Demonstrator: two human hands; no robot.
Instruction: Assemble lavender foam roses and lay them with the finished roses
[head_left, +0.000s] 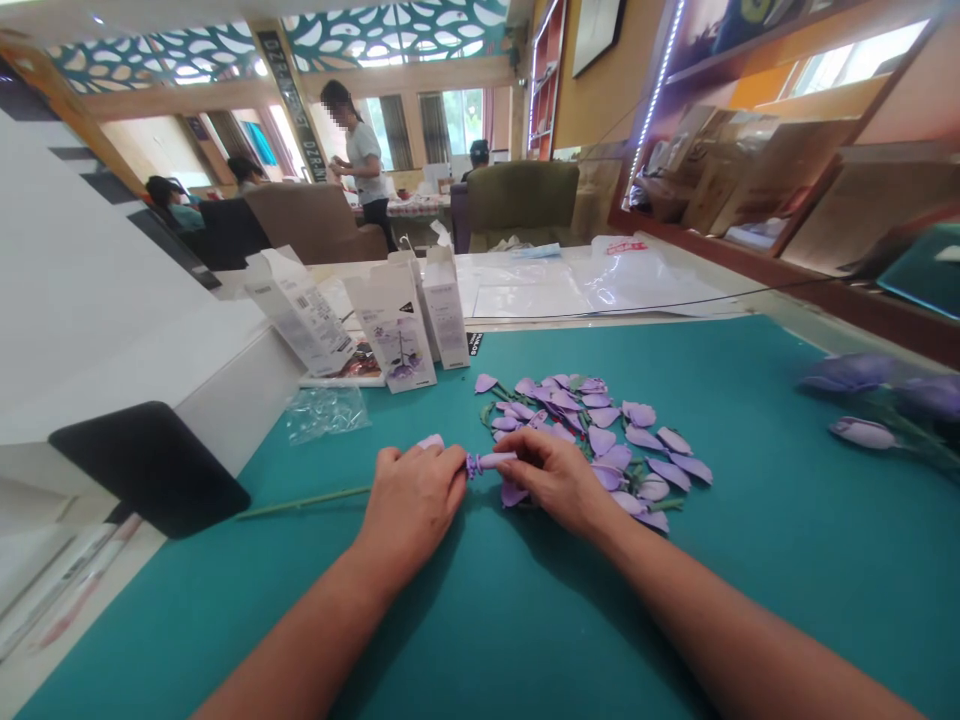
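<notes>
My left hand (416,490) is closed around a toy flower whose green stem (300,502) sticks out to the left over the mat. At its other end a purple flower centre (472,464) shows beyond my fingers. Thumb and fingers of my right hand (559,470) pinch a pale purple petal (496,459) against that centre. Whether the petal is seated on it, I cannot tell. Right behind and beside my right hand lies a loose pile of purple petals (600,440) with some green pieces among them.
White boxes (397,335) with a flower picture stand at the back left, near a clear plastic bag (326,412). A dark tablet-like panel (150,468) leans at left. Finished-looking purple flowers (862,432) lie far right on the green mat (465,620). People are in the background.
</notes>
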